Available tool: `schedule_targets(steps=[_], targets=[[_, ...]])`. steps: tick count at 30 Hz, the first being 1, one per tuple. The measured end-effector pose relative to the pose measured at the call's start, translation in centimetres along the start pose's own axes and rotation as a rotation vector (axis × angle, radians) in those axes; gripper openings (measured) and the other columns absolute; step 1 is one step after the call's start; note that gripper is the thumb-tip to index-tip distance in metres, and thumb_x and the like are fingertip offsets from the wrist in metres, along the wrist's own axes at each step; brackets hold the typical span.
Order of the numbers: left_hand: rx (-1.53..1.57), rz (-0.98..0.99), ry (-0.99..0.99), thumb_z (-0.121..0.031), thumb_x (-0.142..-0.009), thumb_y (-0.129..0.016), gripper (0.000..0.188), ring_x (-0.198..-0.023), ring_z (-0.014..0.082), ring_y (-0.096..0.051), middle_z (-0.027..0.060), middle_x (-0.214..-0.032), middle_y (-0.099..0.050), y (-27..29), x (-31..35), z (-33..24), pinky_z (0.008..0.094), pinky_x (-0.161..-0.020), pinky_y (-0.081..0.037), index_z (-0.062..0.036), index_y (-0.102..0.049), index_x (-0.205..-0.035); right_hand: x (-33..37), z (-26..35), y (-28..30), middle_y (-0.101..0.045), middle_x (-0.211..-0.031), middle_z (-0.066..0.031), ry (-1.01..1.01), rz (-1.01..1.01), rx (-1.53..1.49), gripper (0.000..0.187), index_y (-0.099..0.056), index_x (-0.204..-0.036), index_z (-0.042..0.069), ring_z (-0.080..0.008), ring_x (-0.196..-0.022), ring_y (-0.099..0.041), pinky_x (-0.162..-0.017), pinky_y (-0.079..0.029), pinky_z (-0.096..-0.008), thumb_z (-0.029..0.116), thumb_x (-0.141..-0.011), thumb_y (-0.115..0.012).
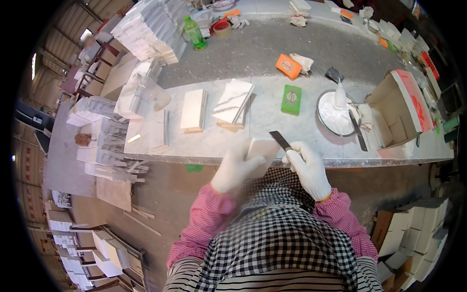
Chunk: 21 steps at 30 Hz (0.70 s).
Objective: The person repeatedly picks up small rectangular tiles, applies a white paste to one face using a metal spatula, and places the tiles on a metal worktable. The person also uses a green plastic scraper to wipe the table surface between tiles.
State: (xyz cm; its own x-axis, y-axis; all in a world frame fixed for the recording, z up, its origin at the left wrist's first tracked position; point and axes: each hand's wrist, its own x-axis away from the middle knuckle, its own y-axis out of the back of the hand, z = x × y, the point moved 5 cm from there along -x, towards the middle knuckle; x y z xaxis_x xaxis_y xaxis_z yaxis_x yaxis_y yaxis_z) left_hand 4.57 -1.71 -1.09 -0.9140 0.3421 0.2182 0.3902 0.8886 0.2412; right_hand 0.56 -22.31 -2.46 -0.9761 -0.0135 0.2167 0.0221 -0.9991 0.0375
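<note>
In my gloved left hand (233, 169) is a small white tile (264, 150), gripped by its side and tilted up at the table's front edge. The hand and the tile are slightly blurred. My gloved right hand (310, 171) grips a scraper (278, 139), its dark flat blade pointing up and left, close to the tile's right edge. Beyond the hands lie a stack of white, grey-veined tiles (234, 101), another pair of white tiles (193, 110) and a green block (291, 100). To the right stands a metal bowl (318, 118) of white paste.
A white squeeze bottle (340, 96) and a dark-bladed knife (358, 131) rest at the bowl. An open cardboard box (401, 109) stands at the right. An orange block (288, 66), a green bottle (195, 34) and tall tile stacks (151, 31) are farther back.
</note>
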Motion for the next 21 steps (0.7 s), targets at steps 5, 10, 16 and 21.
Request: schedule_targets(steps=[5,10,16,21], targets=[[0.085,-0.031,-0.017,-0.004,-0.087,-0.072,0.047,-0.11,0.0186,-0.064,0.0084,-0.117,-0.068,-0.7,-0.3,0.3,0.0325,-0.097,-0.052,0.0023,-0.06,-0.131,0.0,-1.0,0.8,-0.069,-0.091,-0.0044,-0.023,-0.12,-0.135,0.022,-0.062,-0.115,-0.001,-0.0067,-0.071,-0.053,-0.068,-0.047,-0.0234,0.017,-0.103,-0.056],[0.403,-0.046,0.078,-0.001,-0.089,-0.066,0.043,-0.107,0.0184,-0.064,0.0086,-0.114,-0.067,-0.7,-0.4,0.4,0.0315,-0.094,-0.052,0.0031,-0.058,-0.13,0.0,-0.6,0.3,-0.07,-0.09,-0.004,-0.047,-0.093,-0.062,0.02,-0.063,-0.112,0.0,-0.0058,-0.068,-0.052,-0.064,-0.045,-0.0233,0.017,-0.104,-0.054],[0.719,-0.05,0.136,-0.009,-0.102,-0.052,0.033,-0.108,0.0209,-0.065,0.0126,-0.121,-0.066,-0.8,-0.8,1.3,0.0339,-0.096,-0.054,0.0047,-0.055,-0.132,0.1,-1.3,-0.7,-0.07,-0.091,-0.0024,-0.05,-0.02,-0.003,0.022,-0.063,-0.11,0.002,-0.0048,-0.07,-0.052,-0.065,-0.043,-0.0226,0.021,-0.105,-0.054],[0.978,-0.091,0.191,-0.014,-0.106,-0.051,0.038,-0.113,0.0281,-0.067,0.0198,-0.128,-0.063,-0.6,-2.3,4.1,0.0401,-0.1,-0.058,0.0097,-0.049,-0.135,0.4,-0.7,0.2,-0.07,-0.09,-0.001,-0.074,-0.077,0.005,0.021,-0.065,-0.104,0.003,-0.0041,-0.068,-0.051,-0.062,-0.042,-0.0216,0.022,-0.104,-0.056]])
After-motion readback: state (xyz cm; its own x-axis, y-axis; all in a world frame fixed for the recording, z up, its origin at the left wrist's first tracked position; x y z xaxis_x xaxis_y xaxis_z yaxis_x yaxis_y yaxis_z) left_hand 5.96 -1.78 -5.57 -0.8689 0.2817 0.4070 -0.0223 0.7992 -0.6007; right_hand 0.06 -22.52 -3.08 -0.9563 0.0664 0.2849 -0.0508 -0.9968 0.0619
